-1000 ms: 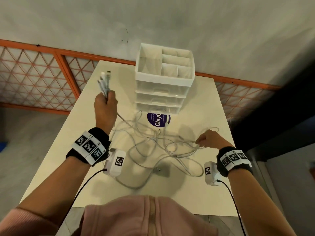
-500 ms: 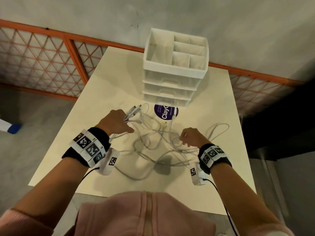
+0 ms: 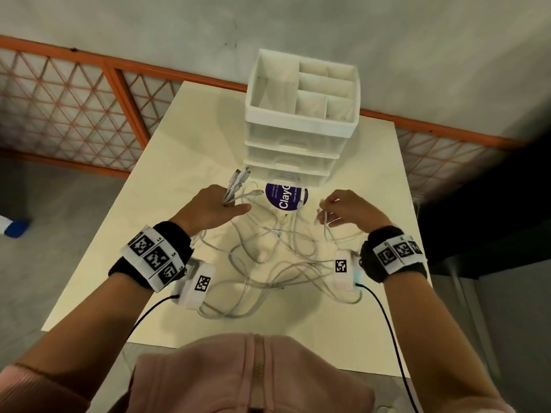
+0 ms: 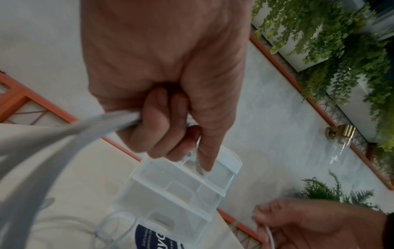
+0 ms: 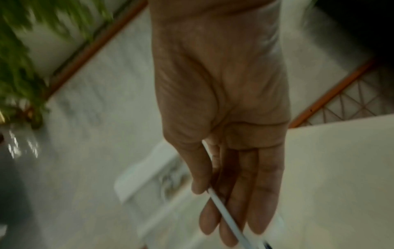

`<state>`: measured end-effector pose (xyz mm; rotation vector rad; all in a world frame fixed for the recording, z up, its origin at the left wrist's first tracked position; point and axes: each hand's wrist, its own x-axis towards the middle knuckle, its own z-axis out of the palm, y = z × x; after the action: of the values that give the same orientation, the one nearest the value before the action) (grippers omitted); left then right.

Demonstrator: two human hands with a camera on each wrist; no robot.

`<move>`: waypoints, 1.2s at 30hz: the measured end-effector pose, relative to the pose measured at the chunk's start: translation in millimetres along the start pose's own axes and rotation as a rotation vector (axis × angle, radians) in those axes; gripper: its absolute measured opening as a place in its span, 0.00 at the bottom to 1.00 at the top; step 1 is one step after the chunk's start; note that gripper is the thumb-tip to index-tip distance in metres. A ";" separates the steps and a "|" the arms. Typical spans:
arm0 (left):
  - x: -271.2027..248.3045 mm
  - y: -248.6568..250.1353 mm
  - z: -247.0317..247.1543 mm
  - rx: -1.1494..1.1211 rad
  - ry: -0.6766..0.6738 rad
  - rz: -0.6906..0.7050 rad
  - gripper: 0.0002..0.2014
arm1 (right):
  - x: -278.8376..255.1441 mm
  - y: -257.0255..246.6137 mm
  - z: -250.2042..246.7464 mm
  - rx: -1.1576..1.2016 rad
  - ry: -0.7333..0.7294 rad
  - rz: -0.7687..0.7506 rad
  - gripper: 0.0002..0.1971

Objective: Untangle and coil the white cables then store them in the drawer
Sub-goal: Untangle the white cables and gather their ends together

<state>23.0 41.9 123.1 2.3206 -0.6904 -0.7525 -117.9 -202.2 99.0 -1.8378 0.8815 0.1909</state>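
Several plug ends stand bunched in the clenched left hand [image 3: 213,208] just in front of the drawer unit [image 3: 301,126], while the right hand [image 3: 347,208] pinches one strand beside it, the white cables [image 3: 268,263] sprawling nearer on the counter [image 3: 190,120] between both wrists.

On the table [image 3: 372,338] the drawer unit [image 3: 301,126] stands at the far side, a round sticker [image 3: 284,196] lies just before it, and the tangled cables [image 3: 268,263] lie nearer, between the left hand [image 3: 208,208] and the right hand [image 3: 348,208].
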 end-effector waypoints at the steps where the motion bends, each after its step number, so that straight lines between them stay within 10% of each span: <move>1: -0.6 2.5 0.3 -0.022 -0.003 0.022 0.26 | -9.8 -9.8 -11.8 0.050 0.013 -0.038 0.06; 10: -1.8 27.2 11.1 -0.361 -0.077 0.257 0.23 | -75.8 -45.7 -49.0 0.268 -0.003 -0.433 0.05; 25: -17.5 47.5 25.1 -0.740 -0.089 0.363 0.15 | -83.2 -55.9 46.7 0.099 -0.208 -0.510 0.05; 36: -27.8 33.9 20.8 -0.722 -0.341 0.453 0.10 | -76.5 -91.1 33.8 0.323 0.223 -0.630 0.08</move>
<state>-19.8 28.1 141.4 1.3390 -0.8712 -0.9847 -105.1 -119.2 189.9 -1.7550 0.4093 -0.5297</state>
